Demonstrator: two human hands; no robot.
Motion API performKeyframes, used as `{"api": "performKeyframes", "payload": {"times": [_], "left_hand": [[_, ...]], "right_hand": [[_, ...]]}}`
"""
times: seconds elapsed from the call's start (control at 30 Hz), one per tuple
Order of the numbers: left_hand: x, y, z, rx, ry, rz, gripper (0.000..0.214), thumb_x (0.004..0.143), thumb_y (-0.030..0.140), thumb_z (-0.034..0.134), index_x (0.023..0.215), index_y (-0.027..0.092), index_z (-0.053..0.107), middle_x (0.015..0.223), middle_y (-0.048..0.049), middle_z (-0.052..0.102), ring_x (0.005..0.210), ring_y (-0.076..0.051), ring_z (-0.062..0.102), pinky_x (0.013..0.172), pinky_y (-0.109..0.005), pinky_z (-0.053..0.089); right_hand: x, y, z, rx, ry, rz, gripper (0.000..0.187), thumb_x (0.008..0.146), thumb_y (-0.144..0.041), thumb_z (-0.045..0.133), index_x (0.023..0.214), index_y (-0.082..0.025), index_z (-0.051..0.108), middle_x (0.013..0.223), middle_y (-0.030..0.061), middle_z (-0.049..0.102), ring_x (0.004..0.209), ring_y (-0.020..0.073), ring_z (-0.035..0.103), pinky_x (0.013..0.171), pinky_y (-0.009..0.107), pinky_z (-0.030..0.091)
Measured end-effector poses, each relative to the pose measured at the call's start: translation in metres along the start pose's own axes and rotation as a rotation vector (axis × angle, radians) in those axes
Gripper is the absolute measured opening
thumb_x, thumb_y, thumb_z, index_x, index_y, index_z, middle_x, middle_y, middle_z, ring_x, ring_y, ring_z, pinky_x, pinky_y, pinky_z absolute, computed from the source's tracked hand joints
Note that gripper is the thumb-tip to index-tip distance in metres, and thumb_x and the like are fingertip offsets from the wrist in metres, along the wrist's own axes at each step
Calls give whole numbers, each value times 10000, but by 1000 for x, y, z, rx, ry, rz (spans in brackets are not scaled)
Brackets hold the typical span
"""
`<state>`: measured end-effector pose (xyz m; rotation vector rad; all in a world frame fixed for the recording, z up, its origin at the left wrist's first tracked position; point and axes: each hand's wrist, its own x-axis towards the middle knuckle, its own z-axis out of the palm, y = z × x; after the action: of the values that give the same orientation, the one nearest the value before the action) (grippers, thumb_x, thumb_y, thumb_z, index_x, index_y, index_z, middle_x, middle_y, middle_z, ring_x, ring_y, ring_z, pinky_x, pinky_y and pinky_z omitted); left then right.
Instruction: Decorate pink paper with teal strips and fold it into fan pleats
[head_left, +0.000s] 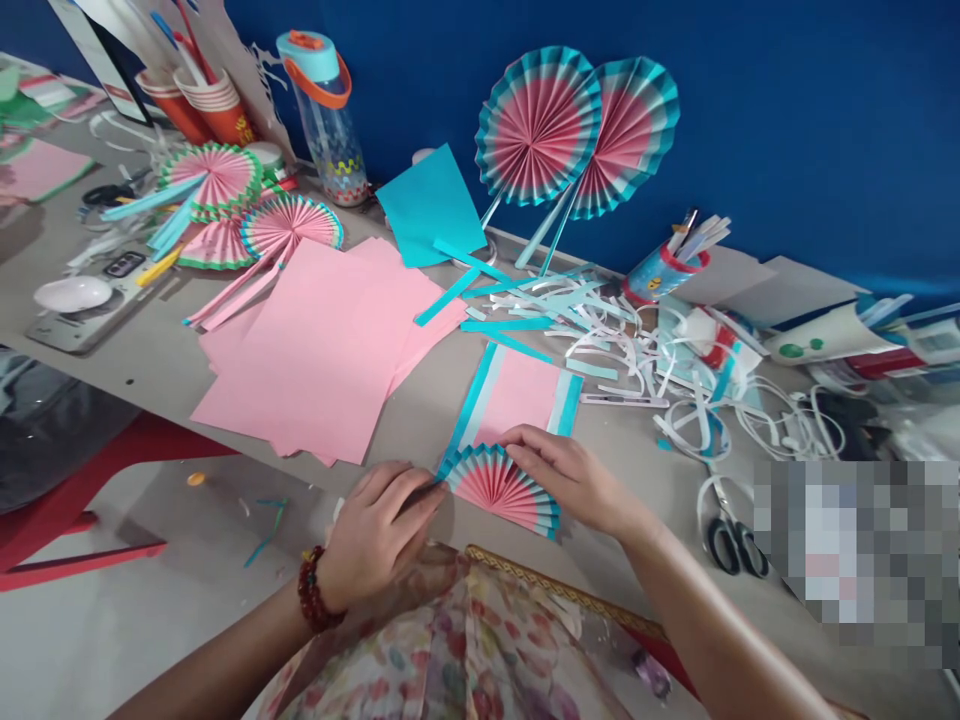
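A pleated half-round paper fan (499, 487), pink with white and teal bands at its curved edge, lies near the table's front edge. My left hand (394, 520), wearing a red bead bracelet, has its bent fingers closed on the fan's left end; the thumb is hidden. My right hand (566, 475) has its fingers together, with the thumb and index finger at the fan's upper edge. Just behind the fan lies a flat pink sheet (517, 395) with light-blue and teal strips along its sides. A stack of pink paper (315, 350) is to the left.
Finished round fans (540, 125) lean against the blue wall. Paper strips (592, 320) are heaped at centre right, near scissors (735, 540) and a pencil cup (664, 272). A teal square sheet (433, 208), water bottle (326, 120) and more fans (292, 225) stand or lie behind the stack.
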<state>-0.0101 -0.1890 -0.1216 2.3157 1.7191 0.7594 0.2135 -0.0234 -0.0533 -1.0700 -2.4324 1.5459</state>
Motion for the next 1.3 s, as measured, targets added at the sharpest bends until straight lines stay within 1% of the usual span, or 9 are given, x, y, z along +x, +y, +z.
{"api": "performKeyframes", "payload": {"times": [0.13,0.23,0.33,0.47,0.7,0.87,1.07,1.17,1.3], "left_hand": [[0,0,-1,3,-6,2,341,922,163,511,1240,183,631,1153,-115,614,1070,-253,539,950,-420,481],[1,1,-1,4,-10,0,339,918,159,510,1234,175,632,1149,-118,612,1070,-254,539,951,-421,480],[0,1,-1,11,-7,5,340,914,156,513,1232,170,633,1155,-122,608,1084,-263,530,957,-425,474],[-1,0,1,10,-7,2,348,916,153,511,1244,176,626,1148,-120,610,1085,-262,530,958,-430,472],[0,0,0,14,5,5,352,918,159,511,1249,184,625,1139,-118,615,1075,-257,536,951,-422,479],[-1,0,1,21,3,7,358,916,164,515,1256,181,626,1143,-120,618,1076,-259,538,948,-427,484],[-1,-1,1,14,10,12,373,912,157,513,1266,190,625,1151,-117,615,1083,-260,533,944,-417,486],[-1,-1,0,2,22,23,363,911,148,504,1247,180,637,1145,-123,613,1077,-270,527,939,-434,482],[-2,-3,-1,-6,29,48,361,909,149,483,1226,192,651,1137,-125,619,1081,-277,534,936,-448,481]], "right_hand": [[-3,4,0,-4,6,-7,328,990,-448,437,1106,-207,628,944,14,689,836,149,608,779,247,470],[-4,5,-1,17,9,-32,350,998,-445,410,1161,-219,622,1050,42,703,943,183,634,858,289,488],[-5,6,-1,40,0,-52,349,1009,-422,389,1200,-233,613,1170,51,682,1063,202,624,940,316,473],[-7,9,-2,54,-17,-69,352,1017,-397,378,1261,-247,583,1251,52,650,1118,202,606,963,317,462],[-7,11,-2,34,-16,-77,355,1015,-386,377,1259,-228,580,1151,59,678,1023,192,626,951,321,472],[-6,11,-1,28,-13,-65,350,1010,-374,386,1264,-231,580,1123,55,684,1005,192,629,942,325,477],[-5,11,-2,27,-19,-64,363,1010,-367,389,1294,-240,575,1216,62,666,1084,206,621,950,328,479],[-5,11,-2,28,-20,-63,358,1010,-362,389,1289,-240,578,1209,57,670,1075,202,627,937,316,481],[-5,13,-2,46,-13,-58,339,1008,-350,396,1271,-249,585,1238,50,658,1094,202,616,957,321,464]]}}
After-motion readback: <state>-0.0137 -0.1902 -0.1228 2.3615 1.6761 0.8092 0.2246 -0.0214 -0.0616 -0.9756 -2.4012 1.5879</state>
